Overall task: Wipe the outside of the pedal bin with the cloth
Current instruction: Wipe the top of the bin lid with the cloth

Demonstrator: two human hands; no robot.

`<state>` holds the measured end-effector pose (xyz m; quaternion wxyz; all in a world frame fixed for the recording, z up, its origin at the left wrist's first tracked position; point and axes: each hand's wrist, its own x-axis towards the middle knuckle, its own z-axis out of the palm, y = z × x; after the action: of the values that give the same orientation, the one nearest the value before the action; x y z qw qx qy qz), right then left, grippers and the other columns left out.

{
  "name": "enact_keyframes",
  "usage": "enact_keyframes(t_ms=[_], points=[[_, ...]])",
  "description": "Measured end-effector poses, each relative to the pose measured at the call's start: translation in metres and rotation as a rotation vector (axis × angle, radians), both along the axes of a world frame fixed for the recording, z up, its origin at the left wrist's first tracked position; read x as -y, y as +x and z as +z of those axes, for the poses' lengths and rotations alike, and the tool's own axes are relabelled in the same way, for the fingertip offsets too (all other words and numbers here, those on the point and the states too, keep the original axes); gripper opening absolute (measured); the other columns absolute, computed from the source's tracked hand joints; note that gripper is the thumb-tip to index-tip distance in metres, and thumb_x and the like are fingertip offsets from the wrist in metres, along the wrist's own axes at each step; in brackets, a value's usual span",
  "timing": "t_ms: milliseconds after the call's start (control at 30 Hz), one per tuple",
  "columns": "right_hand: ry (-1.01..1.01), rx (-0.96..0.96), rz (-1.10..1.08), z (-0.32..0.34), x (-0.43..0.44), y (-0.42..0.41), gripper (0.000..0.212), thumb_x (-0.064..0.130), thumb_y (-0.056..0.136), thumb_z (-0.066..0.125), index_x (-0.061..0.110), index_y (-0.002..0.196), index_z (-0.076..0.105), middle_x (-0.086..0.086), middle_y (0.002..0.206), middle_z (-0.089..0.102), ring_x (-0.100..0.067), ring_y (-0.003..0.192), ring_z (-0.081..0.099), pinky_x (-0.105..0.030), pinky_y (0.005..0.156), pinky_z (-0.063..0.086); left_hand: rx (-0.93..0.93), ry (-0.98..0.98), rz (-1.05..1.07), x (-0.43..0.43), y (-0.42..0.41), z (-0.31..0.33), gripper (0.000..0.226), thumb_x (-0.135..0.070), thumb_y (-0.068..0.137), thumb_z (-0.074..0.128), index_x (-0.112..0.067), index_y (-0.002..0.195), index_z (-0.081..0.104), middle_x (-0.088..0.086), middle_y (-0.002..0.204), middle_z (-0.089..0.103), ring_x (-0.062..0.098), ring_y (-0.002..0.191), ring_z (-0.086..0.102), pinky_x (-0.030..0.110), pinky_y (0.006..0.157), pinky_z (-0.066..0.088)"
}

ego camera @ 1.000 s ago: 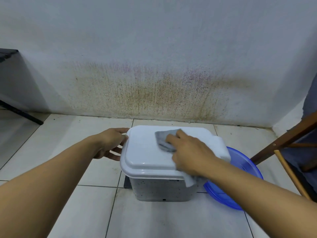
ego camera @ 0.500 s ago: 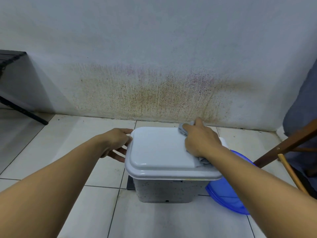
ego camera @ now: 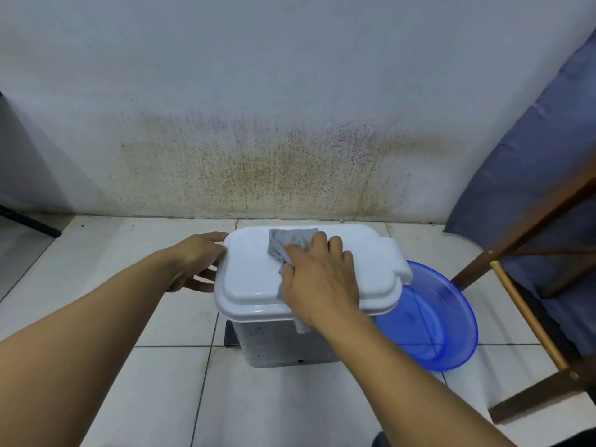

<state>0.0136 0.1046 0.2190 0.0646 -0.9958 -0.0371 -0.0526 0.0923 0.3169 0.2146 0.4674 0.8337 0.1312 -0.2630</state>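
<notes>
A white speckled pedal bin (ego camera: 254, 275) stands on the tiled floor near the stained wall, its lid closed. My right hand (ego camera: 319, 279) lies flat on the lid and presses a grey cloth (ego camera: 288, 241) against it; the cloth sticks out past my fingers toward the wall and a corner hangs over the lid's front edge. My left hand (ego camera: 196, 259) holds the bin's left side at the lid rim, fingers curled around the edge. The black pedal (ego camera: 229, 333) shows at the bin's lower left.
A blue plastic basin (ego camera: 432, 324) sits on the floor touching the bin's right side. A wooden chair (ego camera: 529, 321) with blue-grey fabric (ego camera: 532, 175) stands at the right. A dark furniture leg (ego camera: 29, 222) crosses the far left. The stained wall (ego camera: 258, 169) is just behind the bin.
My right hand slid the cloth from the lid's far right corner back toward the middle and front of the lid. My left hand kept its hold on the bin's left side.
</notes>
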Motion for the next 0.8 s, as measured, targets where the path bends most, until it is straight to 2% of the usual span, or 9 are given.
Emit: enact_keyframes(t_ms=[100,167,233,267,367,500,633,733,800], points=[[0.103,0.000,-0.144,-0.007,0.042,-0.006,0.044,0.035,0.092,0.041,0.027,0.133,0.054,-0.010,0.152,0.027,-0.033,0.140,0.020,-0.043,0.111,0.025,0.024,0.029,0.013,0.006,-0.002,0.002,0.045,-0.013,0.096,0.040,-0.040,0.120,0.066,0.005,0.103,0.076,0.026,0.086,0.070,0.035,0.069,0.058],[0.196,-0.035,-0.165,-0.012,0.064,-0.007,0.047,0.031,0.094,0.040,0.024,0.140,0.049,-0.007,0.165,0.009,-0.029,0.152,-0.002,-0.042,0.122,0.009,0.129,0.158,-0.022,0.009,0.002,0.000,0.051,-0.015,0.093,0.041,-0.033,0.139,0.056,0.009,0.122,0.069,0.031,0.108,0.065,0.039,0.082,0.056],[0.237,-0.038,-0.134,-0.017,0.077,-0.010,0.056,0.035,0.095,0.026,0.019,0.145,0.043,-0.003,0.166,0.007,-0.023,0.153,-0.006,-0.040,0.123,0.005,0.348,0.397,-0.113,0.014,0.011,-0.002,0.058,-0.029,0.095,0.039,-0.026,0.153,0.041,0.017,0.148,0.049,0.039,0.134,0.047,0.048,0.110,0.041],[0.241,-0.030,-0.118,-0.019,0.080,-0.014,0.057,0.039,0.097,0.023,0.018,0.148,0.041,-0.002,0.166,0.008,-0.021,0.153,-0.006,-0.041,0.123,0.004,0.445,0.464,-0.166,0.020,0.011,-0.001,0.058,-0.041,0.100,0.036,-0.025,0.156,0.037,0.018,0.154,0.040,0.040,0.141,0.037,0.050,0.118,0.029],[0.223,-0.011,-0.104,-0.027,0.082,-0.023,0.058,0.052,0.102,0.031,0.022,0.151,0.034,-0.001,0.166,0.009,-0.017,0.152,-0.010,-0.041,0.124,0.002,0.537,0.469,-0.331,0.042,0.011,-0.005,0.085,-0.080,0.089,0.020,-0.034,0.160,0.023,0.006,0.167,0.023,0.032,0.154,0.013,0.054,0.123,0.013],[0.321,0.071,-0.159,-0.034,0.084,-0.030,0.049,0.033,0.104,0.039,0.019,0.152,0.038,0.000,0.166,0.013,-0.016,0.153,-0.004,-0.039,0.124,0.010,0.513,0.556,-0.423,0.056,0.000,-0.024,0.084,-0.082,0.091,0.017,-0.037,0.161,0.012,-0.002,0.170,0.012,0.026,0.156,0.004,0.052,0.125,0.010],[0.331,0.080,-0.224,-0.039,0.090,-0.042,0.070,-0.001,0.090,0.051,0.021,0.154,0.032,-0.002,0.165,0.014,-0.021,0.153,0.000,-0.042,0.115,0.031,0.577,0.586,-0.378,0.057,-0.005,-0.028,0.080,-0.080,0.093,0.020,-0.038,0.161,0.016,-0.003,0.169,0.015,0.025,0.156,0.008,0.050,0.125,0.014],[0.269,0.077,-0.289,-0.038,0.097,-0.052,0.079,-0.006,0.086,0.050,0.032,0.153,0.031,0.006,0.164,0.014,-0.024,0.146,0.011,-0.042,0.087,0.049,0.579,0.595,-0.386,0.058,-0.007,-0.027,0.081,-0.080,0.092,0.020,-0.038,0.161,0.016,-0.004,0.169,0.016,0.024,0.155,0.008,0.051,0.124,0.016],[0.250,0.059,-0.325,-0.039,0.106,-0.058,0.082,-0.005,0.086,0.050,0.041,0.152,0.030,0.012,0.163,0.014,-0.025,0.130,0.024,-0.038,0.074,0.047,0.582,0.593,-0.383,0.059,-0.008,-0.027,0.080,-0.079,0.093,0.022,-0.038,0.161,0.017,-0.004,0.169,0.016,0.023,0.155,0.009,0.050,0.124,0.017]])
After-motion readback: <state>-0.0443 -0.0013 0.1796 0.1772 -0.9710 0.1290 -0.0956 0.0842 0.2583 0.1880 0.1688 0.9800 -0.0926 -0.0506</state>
